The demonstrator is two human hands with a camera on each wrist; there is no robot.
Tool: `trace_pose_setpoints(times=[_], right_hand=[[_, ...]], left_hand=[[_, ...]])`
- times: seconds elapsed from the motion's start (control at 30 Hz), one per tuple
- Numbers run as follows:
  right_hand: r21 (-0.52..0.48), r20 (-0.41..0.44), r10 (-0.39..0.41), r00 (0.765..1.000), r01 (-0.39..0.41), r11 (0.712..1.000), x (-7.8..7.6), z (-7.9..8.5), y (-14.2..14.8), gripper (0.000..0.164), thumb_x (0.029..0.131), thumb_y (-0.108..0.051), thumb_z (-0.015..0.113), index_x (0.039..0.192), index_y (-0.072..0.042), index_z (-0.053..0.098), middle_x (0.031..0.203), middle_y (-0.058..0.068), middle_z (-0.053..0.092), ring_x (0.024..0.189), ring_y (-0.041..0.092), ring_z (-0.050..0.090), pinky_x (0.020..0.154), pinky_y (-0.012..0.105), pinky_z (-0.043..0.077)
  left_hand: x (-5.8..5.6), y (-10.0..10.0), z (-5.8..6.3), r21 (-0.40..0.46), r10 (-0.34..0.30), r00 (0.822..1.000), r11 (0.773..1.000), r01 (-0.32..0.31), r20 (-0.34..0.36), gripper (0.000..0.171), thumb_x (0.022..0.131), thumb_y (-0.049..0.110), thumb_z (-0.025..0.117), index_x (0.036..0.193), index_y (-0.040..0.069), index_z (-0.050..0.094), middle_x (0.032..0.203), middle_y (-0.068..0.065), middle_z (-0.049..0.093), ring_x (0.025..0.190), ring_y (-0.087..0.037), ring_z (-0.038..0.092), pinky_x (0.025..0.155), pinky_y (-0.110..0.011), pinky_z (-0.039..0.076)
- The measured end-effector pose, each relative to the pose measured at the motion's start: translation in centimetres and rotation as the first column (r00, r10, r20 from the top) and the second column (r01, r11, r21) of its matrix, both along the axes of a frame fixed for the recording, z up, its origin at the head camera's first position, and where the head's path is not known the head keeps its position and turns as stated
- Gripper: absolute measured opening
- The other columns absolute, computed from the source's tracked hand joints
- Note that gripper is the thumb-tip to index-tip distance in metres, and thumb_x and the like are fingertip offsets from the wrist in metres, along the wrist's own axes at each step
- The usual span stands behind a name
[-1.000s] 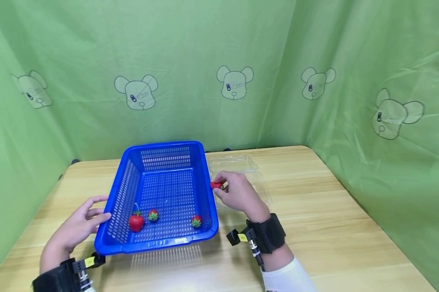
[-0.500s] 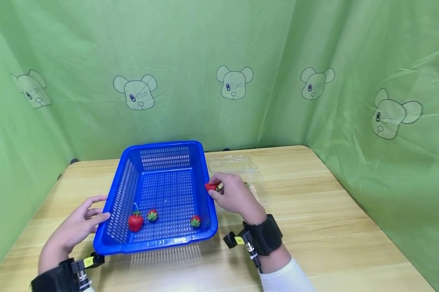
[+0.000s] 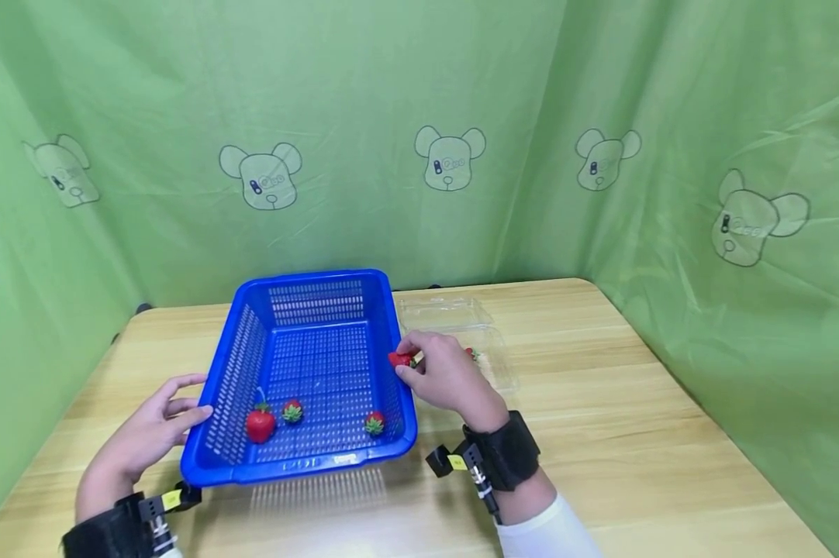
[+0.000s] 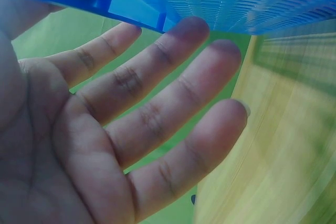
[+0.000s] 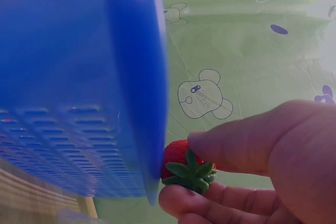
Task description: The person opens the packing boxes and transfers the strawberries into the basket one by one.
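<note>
At the right rim of a blue plastic basket, my right hand pinches a red strawberry between thumb and fingers. The right wrist view shows the green leaves of this strawberry toward the palm, its red side right against the rim. Inside the basket lie three more: a larger strawberry, a small one beside it, and a strawberry at the front right. My left hand is at the left rim, its fingers fairly straight and spread below the rim.
Behind my right hand a clear plastic clamshell box stands with its lid raised or laid back, a strawberry in it. A green curtain hangs around the wooden table.
My right hand has moved slightly left with the strawberry, from over the clamshell box to the basket's right rim. The left hand and basket have stayed put.
</note>
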State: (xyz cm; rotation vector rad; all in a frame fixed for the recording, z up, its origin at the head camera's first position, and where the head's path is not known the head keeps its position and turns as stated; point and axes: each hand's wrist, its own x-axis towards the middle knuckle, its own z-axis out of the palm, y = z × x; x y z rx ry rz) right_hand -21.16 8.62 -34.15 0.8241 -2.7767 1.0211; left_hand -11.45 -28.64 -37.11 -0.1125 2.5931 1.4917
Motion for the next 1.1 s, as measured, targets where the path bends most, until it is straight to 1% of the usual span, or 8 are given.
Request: trace_pose_setpoints(times=[0.33,0.53,0.67,0.9,1.1], right_hand=[[-0.017,0.006,0.020,1.000,-0.020,1.000,0.31,-0.11,-0.21,0.011,0.086,-0.015,0.070,0.095,-0.011,0.065,0.087,0.001,0.067,0.067,0.010,0.060,0.057,0.026,0.053],[-0.019,-0.003,0.018,1.000,-0.018,1.000,0.33,0.06,-0.30,0.012,0.086,-0.014,0.070,0.096,-0.011,0.066,0.088,0.001,0.067,0.067,0.011,0.061,0.057,0.025,0.053],[-0.010,-0.012,0.024,1.000,-0.024,1.000,0.36,0.08,-0.35,0.013,0.086,-0.014,0.070,0.097,-0.011,0.066,0.089,0.001,0.066,0.067,0.010,0.061,0.057,0.025,0.053],[0.006,0.001,0.028,1.000,-0.028,1.000,0.42,0.01,-0.46,0.012,0.087,-0.016,0.068,0.098,-0.012,0.065,0.090,0.000,0.066,0.067,0.008,0.060,0.057,0.023,0.053],[-0.009,-0.040,0.061,0.997,-0.062,0.998,0.49,-0.16,-0.70,0.012,0.086,-0.015,0.069,0.097,-0.012,0.065,0.089,0.000,0.065,0.068,0.009,0.060,0.059,0.024,0.054]], left_hand=[[-0.10,-0.14,0.01,0.005,-0.003,1.000,1.000,0.003,0.002,0.057,0.101,0.026,0.048,0.144,0.001,0.020,0.127,-0.036,0.048,0.100,-0.032,0.062,0.083,-0.048,0.055],[-0.20,-0.02,0.07,0.001,-0.001,1.000,1.000,0.001,0.004,0.058,0.101,0.028,0.048,0.144,0.001,0.020,0.128,-0.037,0.047,0.103,-0.034,0.061,0.084,-0.050,0.054],[-0.23,-0.01,0.06,0.002,0.006,1.000,1.000,-0.006,0.007,0.057,0.101,0.026,0.048,0.144,0.001,0.020,0.128,-0.037,0.048,0.102,-0.034,0.061,0.084,-0.050,0.054],[-0.10,-0.13,-0.12,0.004,0.003,1.000,1.000,-0.003,0.005,0.057,0.101,0.025,0.047,0.144,0.000,0.020,0.127,-0.037,0.048,0.102,-0.034,0.061,0.083,-0.049,0.054],[-0.11,-0.22,-0.07,0.003,0.005,1.000,1.000,-0.005,-0.002,0.057,0.101,0.026,0.048,0.144,0.000,0.021,0.127,-0.037,0.049,0.102,-0.034,0.061,0.082,-0.047,0.055]])
